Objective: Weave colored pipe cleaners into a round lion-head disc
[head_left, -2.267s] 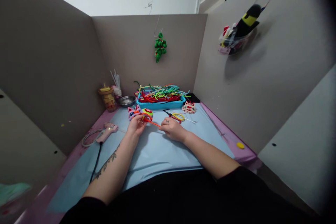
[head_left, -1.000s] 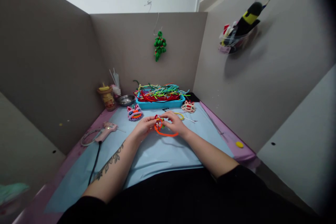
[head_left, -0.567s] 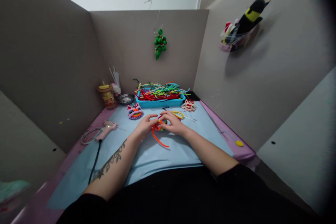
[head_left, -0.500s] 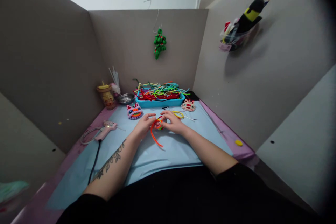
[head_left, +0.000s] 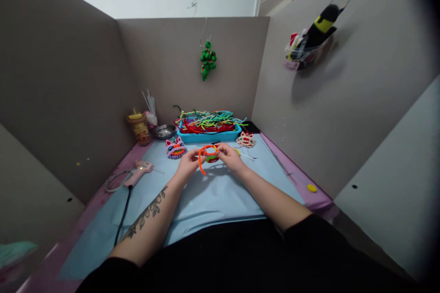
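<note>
My left hand (head_left: pixel 189 163) and my right hand (head_left: pixel 229 157) face each other above the blue sheet. Between them they pinch a small craft piece (head_left: pixel 212 159) of red and green fuzzy strands. An orange pipe cleaner (head_left: pixel 200 163) curves round its top in a loop, and one loose end hangs down by my left fingers. My right fingertips press on the piece's right side. Beyond my left hand sits a purple lion-head figure (head_left: pixel 176 147) with an orange mouth. A cream and red one (head_left: pixel 245 139) lies behind my right hand.
A blue tray (head_left: pixel 209 138) heaped with coloured pipe cleaners stands at the back. To the left are a pink glue gun (head_left: pixel 138 174) with its cord, a metal bowl (head_left: pixel 164 131) and a cup (head_left: pixel 139 129). A yellow disc (head_left: pixel 311 188) lies at the right edge. Grey partitions enclose the table.
The craft piece has been raised and turned, so more of its red and green part shows. The orange pipe cleaner's loose end has swung up and left; my hands have moved slightly apart.
</note>
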Motion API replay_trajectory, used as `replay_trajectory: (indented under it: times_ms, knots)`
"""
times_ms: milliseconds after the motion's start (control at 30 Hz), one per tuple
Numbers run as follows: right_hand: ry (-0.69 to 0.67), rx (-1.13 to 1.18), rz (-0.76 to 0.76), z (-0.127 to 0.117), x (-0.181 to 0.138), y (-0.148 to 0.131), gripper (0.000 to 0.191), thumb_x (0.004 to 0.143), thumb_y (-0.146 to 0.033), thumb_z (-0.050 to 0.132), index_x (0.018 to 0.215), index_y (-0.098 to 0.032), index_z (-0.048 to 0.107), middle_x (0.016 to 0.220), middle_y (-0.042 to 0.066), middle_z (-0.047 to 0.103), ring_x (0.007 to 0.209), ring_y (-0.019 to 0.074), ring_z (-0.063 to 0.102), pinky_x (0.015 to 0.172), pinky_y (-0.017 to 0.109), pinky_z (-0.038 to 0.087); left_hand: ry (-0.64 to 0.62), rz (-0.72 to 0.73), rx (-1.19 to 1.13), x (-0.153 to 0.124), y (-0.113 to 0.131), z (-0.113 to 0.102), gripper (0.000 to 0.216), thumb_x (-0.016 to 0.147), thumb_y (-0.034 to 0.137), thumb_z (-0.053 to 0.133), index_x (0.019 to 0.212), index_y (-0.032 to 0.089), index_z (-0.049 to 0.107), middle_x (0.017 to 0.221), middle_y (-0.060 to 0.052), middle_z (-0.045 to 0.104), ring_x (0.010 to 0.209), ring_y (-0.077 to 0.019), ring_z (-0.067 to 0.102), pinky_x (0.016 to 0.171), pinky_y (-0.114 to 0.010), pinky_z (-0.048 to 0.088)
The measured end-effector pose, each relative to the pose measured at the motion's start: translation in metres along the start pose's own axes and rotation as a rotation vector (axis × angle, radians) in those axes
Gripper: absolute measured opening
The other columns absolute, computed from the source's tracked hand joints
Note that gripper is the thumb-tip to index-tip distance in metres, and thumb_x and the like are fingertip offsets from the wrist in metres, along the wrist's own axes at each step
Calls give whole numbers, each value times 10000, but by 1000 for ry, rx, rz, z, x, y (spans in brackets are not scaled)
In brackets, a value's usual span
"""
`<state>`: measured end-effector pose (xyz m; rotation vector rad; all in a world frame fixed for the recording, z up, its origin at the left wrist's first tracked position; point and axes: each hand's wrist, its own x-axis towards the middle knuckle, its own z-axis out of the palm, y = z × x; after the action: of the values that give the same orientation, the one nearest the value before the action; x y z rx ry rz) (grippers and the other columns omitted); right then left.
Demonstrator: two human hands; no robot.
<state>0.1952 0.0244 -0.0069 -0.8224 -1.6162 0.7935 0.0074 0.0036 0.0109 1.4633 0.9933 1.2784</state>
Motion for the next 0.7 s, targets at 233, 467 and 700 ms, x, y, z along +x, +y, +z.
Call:
replay_trajectory:
  times_ms: [233,467,700]
  knots:
    - [-43,-65,-32,3,-2,-2,280,773,-465,585,721,-191,571,1043,80,534,1043,211,514,848,334,436,48,11,-127,-6,8,7,408,564,373,780,783,167,504,673,-4,654,485,-110,568,492,-234,441]
    - [-34,-36,-23,8,-4,-2,234,731,-429,627,777,-204,584,1029,70,525,1014,205,514,783,311,471,114,22,-137,-5,7,6,421,548,382,790,748,176,482,550,42,595,414,-80,503,414,-184,357]
    - [-22,-7,14,13,-5,-7,251,747,-438,604,751,-191,554,837,30,530,808,166,526,695,284,471,94,34,-118,-4,0,6,375,587,375,767,747,173,494,525,52,563,418,-68,487,424,-175,356]
